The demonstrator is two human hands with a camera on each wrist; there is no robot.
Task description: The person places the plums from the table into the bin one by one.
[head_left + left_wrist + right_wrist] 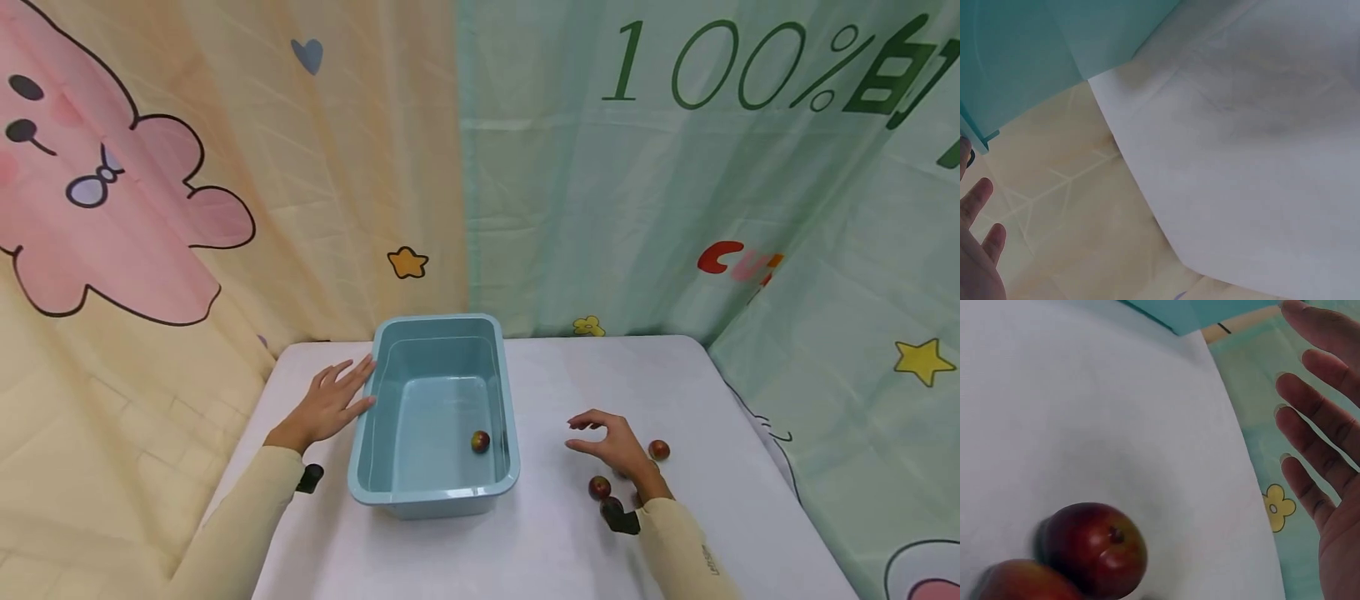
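One bin [427, 425], left hand [330, 407] at rim [435, 497], right hand [613, 444] apart

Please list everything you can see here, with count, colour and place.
Bin: 1, light blue, on the table
Fruit in the bin: 1, red and greenish, toward the right wall
Fruits on the table: several, reddish, right of the bin; some hidden, exact count unclear
Table: 1, white, under the bin
Curtain: count unclear, cream left, green right, around the table
Animal print: 1, pink, upper left
Heart print: 1, blue, upper left
Star prints: 2, orange behind the bin, yellow far right
Flower print: 1, yellow, beyond the table
Lettering: green, upper right
Sleeves: 2, cream, on both arms
Left hand: 1, bare, at the bin's left rim
Right hand: 1, bare, near the fruits, holding nothing
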